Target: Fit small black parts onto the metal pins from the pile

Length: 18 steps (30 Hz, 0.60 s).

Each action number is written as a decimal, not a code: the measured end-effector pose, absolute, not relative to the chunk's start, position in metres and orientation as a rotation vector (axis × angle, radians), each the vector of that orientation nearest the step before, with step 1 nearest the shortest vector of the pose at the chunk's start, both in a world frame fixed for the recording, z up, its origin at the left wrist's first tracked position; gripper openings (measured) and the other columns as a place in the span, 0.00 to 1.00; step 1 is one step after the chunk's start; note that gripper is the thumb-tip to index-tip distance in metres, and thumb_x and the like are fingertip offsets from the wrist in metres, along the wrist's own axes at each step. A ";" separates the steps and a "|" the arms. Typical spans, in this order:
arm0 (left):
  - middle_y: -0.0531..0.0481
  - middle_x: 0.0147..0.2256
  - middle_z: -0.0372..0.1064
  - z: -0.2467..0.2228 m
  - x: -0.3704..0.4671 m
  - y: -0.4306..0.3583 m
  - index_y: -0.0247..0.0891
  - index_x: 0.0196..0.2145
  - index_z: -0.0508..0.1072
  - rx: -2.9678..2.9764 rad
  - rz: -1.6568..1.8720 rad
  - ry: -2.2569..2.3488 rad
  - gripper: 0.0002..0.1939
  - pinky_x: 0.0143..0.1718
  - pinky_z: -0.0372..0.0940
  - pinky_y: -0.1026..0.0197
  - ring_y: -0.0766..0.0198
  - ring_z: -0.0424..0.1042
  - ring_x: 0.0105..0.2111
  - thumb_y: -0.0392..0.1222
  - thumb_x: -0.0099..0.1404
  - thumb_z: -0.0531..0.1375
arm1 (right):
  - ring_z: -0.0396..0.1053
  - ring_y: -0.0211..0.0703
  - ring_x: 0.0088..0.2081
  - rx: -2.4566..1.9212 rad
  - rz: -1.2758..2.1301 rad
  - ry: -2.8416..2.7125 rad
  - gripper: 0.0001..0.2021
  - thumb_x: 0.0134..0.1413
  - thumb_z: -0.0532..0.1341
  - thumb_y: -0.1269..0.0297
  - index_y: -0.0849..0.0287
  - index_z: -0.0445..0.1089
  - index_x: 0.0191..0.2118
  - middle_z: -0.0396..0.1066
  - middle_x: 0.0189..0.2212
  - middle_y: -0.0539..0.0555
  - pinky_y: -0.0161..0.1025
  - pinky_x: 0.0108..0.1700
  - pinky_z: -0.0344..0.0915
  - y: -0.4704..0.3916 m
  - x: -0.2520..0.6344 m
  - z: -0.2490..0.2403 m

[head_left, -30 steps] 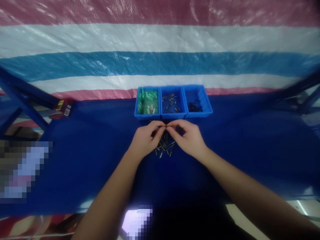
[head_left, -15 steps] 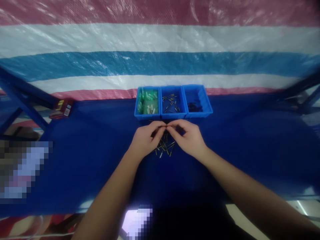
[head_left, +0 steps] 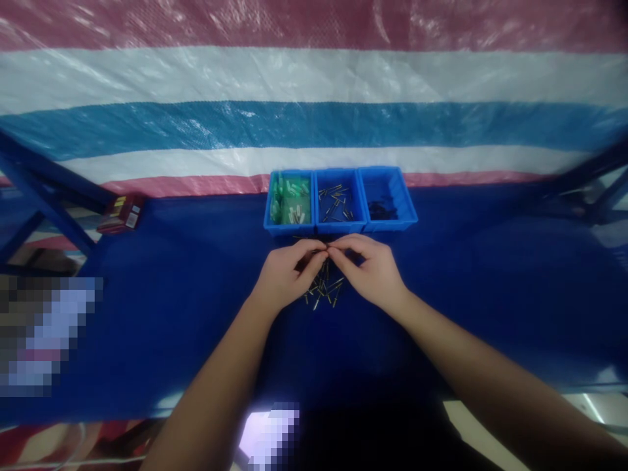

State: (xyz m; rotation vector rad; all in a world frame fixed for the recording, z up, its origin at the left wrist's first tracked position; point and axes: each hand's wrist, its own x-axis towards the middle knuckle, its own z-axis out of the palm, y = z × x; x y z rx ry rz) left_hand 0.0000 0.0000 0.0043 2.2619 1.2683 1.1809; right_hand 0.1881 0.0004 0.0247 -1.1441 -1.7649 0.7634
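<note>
My left hand [head_left: 289, 271] and my right hand [head_left: 367, 268] meet fingertip to fingertip above the table, both closed in a pinch. Whatever small thing is between the fingertips is too hidden to name. Beneath and just in front of them lies a loose pile of thin metal pins [head_left: 321, 293], brassy and silvery, partly covered by the hands. Beyond the fingers stand three joined blue bins. The left bin [head_left: 288, 229] has green and white small pieces, the middle bin [head_left: 339, 228] more thin metal pins, and the right bin [head_left: 405, 196] small dark pieces.
The blue table [head_left: 196, 261] spreads to both sides. A dark red box [head_left: 122, 213] sits at its far left, by a blue metal frame [head_left: 44, 190]. Behind the bins hangs a striped plastic sheet [head_left: 314, 124]. Blurred-out patches cover parts of the left and lower edges.
Both hands stay nearly in place; their fingertips have shifted very slightly against each other. The bins and the pile look the same.
</note>
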 end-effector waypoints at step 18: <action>0.51 0.38 0.79 -0.001 -0.001 0.001 0.41 0.47 0.74 2.251 1.109 1.337 0.10 0.33 0.68 0.66 0.68 0.77 0.30 0.42 0.72 0.56 | 0.75 0.40 0.31 -1.256 0.905 -1.599 0.06 0.56 0.68 0.62 0.57 0.79 0.38 0.80 0.32 0.52 0.37 0.32 0.70 -0.001 0.186 0.023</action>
